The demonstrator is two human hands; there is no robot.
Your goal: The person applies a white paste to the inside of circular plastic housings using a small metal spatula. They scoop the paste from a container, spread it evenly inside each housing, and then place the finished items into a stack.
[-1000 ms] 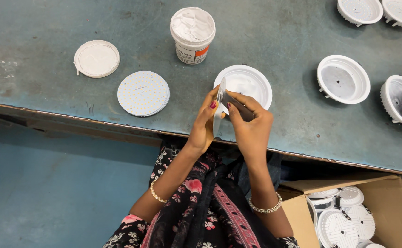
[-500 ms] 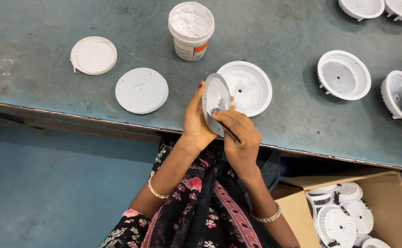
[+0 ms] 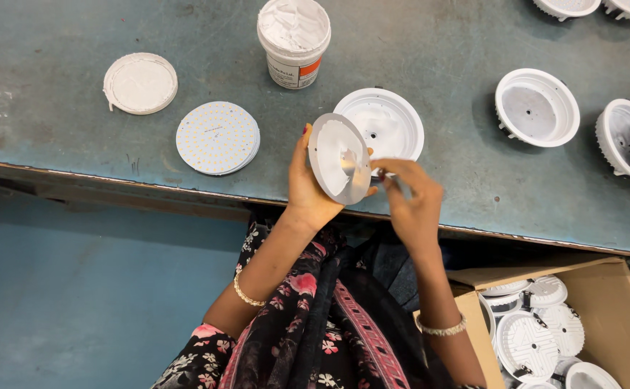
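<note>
We see bright, even light from above; the white housings (image 3: 537, 106) cast soft shadows on the worktop (image 3: 437, 43). The paste tub (image 3: 294, 36) glares near the far edge. Focus is sharp; the right hand (image 3: 412, 205) blurs slightly.

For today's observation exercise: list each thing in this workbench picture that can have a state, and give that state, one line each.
Left hand: grip shut on the grey round metal disc.
Grey round metal disc: held tilted, white paste smeared on its face.
Right hand: grip shut on a thin tool, touching the disc.
White paste tub: open, full.
Round white tub lid: off, lying flat.
Brown cardboard box: open, holding white housings.
</note>
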